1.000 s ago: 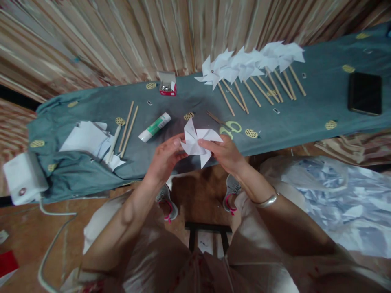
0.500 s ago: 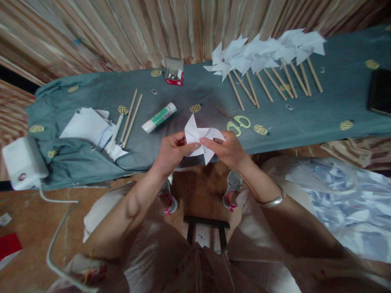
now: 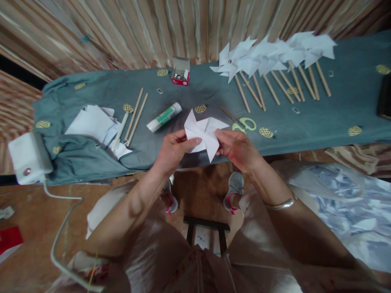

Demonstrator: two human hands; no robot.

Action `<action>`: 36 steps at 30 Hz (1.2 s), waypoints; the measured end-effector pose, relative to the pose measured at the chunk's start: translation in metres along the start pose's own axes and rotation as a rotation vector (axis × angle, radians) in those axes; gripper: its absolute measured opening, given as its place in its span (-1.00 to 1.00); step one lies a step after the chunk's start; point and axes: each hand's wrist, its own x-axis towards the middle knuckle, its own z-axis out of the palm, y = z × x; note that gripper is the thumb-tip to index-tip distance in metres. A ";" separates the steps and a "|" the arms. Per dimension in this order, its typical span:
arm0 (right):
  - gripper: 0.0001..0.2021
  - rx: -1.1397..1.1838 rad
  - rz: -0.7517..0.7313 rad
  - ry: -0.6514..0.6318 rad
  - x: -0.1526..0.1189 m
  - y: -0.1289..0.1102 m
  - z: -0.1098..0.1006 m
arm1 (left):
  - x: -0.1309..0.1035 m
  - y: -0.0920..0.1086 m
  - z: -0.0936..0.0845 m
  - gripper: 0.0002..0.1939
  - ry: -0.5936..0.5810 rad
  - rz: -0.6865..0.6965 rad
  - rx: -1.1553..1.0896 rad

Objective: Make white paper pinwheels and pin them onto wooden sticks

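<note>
A white paper pinwheel (image 3: 205,131) with folded blades is held over the table's near edge. My left hand (image 3: 175,149) grips its left side, thumb lying on the front near the centre. On the right, my right hand (image 3: 236,147) pinches the pinwheel's edge between thumb and fingers. Just behind the pinwheel lie scissors (image 3: 240,122) with pale green handles. A glue stick (image 3: 164,117) with a green label rests to the left. Farther left are two wooden sticks (image 3: 137,118), a pale pen-like rod (image 3: 121,131) and loose white paper sheets (image 3: 91,127).
Finished pinwheels on sticks (image 3: 275,55) lie in an overlapping row at the back right. A small red box (image 3: 181,77) of metal pins stands open at the back. A white corded device (image 3: 30,158) sits at the left edge. A clear bag of folded paper (image 3: 351,203) lies at right.
My right thumb has moved off the pinwheel's centre to its right edge, and the hand has shifted right. My left hand keeps its grip. The whole view has shifted slightly.
</note>
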 end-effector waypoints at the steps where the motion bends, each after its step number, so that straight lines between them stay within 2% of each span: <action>1: -0.68 -0.020 -0.005 -0.005 0.000 0.000 0.000 | 0.000 0.000 0.000 -0.78 0.004 0.001 -0.005; 7: -0.78 -0.121 -0.051 0.004 0.000 0.001 -0.001 | 0.000 0.000 0.000 -0.80 0.019 0.001 0.026; 20: -0.72 -0.273 -0.150 0.011 0.000 0.006 -0.005 | -0.001 0.000 0.001 -0.84 0.039 -0.006 0.037; 36: -0.63 -0.423 -0.230 -0.005 0.002 0.006 -0.008 | -0.001 -0.001 0.002 -0.75 0.008 0.029 0.026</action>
